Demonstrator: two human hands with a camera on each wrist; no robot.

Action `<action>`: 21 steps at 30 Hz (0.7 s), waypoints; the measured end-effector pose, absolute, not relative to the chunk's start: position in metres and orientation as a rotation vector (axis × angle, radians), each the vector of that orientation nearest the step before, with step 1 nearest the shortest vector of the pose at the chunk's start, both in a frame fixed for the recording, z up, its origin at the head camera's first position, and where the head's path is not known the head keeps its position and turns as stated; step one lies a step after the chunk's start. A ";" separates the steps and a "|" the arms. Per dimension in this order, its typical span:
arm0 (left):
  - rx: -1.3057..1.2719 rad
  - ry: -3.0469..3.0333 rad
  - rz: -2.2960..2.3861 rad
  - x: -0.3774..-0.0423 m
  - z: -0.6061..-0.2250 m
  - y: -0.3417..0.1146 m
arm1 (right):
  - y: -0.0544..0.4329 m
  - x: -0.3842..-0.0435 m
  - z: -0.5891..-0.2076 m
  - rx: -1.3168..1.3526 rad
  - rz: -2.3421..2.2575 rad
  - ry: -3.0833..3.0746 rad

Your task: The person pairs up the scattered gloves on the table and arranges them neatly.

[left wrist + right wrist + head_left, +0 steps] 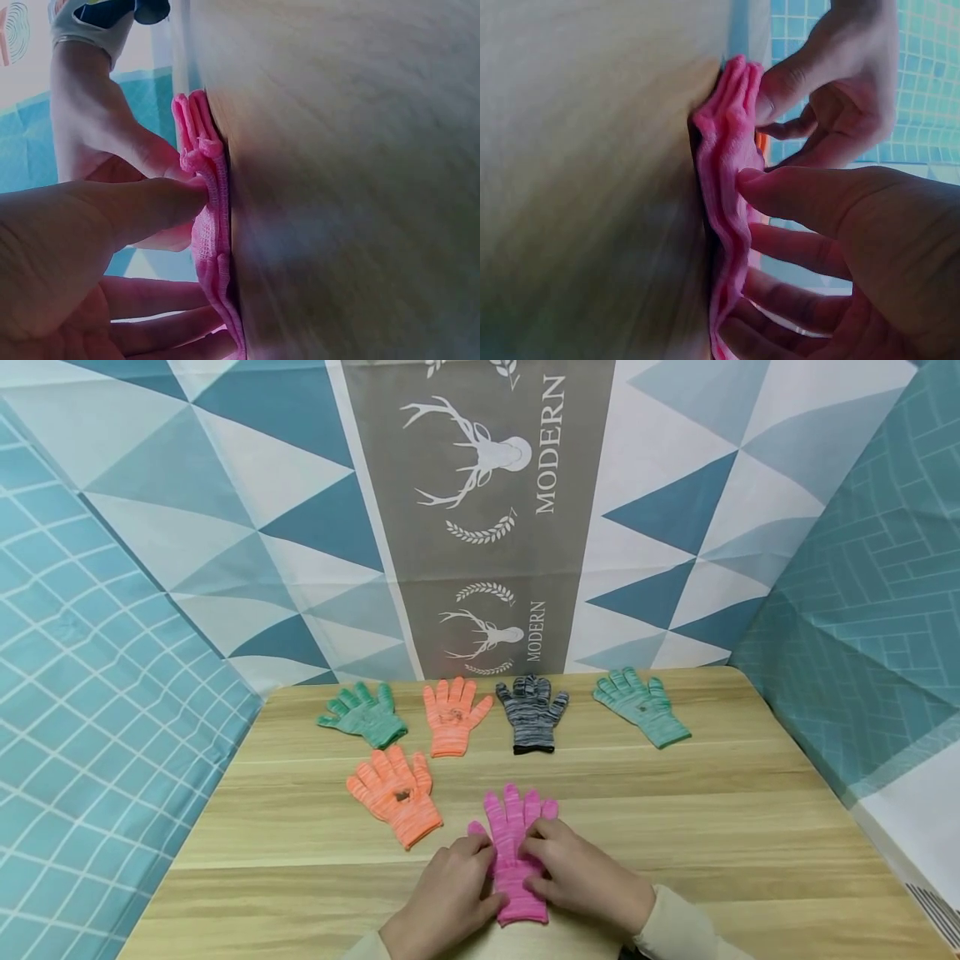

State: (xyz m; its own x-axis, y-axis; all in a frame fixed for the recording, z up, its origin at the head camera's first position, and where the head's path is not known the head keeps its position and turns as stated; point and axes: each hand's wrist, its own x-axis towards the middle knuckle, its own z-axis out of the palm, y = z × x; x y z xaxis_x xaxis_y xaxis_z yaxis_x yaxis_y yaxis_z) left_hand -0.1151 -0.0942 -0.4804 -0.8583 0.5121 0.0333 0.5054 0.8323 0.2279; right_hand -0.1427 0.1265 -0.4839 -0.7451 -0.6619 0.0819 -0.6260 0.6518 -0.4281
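1. Both hands work on one soft, bright pink knitted glove [517,887] at the near side of the wood-grain table [675,814]; its cuff points to the person, its fingers away.
2. Left hand [454,883]: at the glove's left edge, thumb and fingertips apart and touching the knit, with no closed grasp showing.
3. Right hand [568,865]: at the right edge, fingers lightly bent, thumb near the cuff, tips likewise apart on the cloth. How hard either presses, I cannot tell.
4. Wrist views show the pink edge in several soft layers; whether one glove or more lie stacked, I cannot tell.
5. Straightening the knit seems to be the step in hand. Light, even pressure from both sides should suit it best: keep the edges aligned and smooth from cuff towards fingers, since a one-sided pull would probably skew such stretchy fabric.
6. Beyond, to the left, lies an orange knitted glove with a dark mark [393,814], tilted.
7. Along the far edge, left to right, lie a green knitted glove [366,718], a second orange knitted glove [450,737], a black-and-grey marled glove [533,717] and a pale green knitted glove [647,713].
8. Behind them hangs a triangle-patterned cloth with deer heads [300,518].
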 end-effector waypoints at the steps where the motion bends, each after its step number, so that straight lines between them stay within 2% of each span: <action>1: 0.823 2.976 0.354 -0.116 -0.480 -0.094 | 0.126 -0.142 -0.485 -1.088 -0.668 2.789; 21: 0.792 2.932 0.361 -0.121 -0.481 -0.090 | 0.126 -0.144 -0.488 -1.018 -0.675 2.801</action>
State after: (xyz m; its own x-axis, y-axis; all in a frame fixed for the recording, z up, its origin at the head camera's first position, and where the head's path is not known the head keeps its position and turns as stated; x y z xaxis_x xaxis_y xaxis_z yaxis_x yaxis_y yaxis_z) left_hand -0.1211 -0.0903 -0.4810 -0.8628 0.5052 -0.0184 0.4857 0.8384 0.2472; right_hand -0.1438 0.1264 -0.4878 -0.7747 -0.6286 0.0689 -0.5910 0.6809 -0.4326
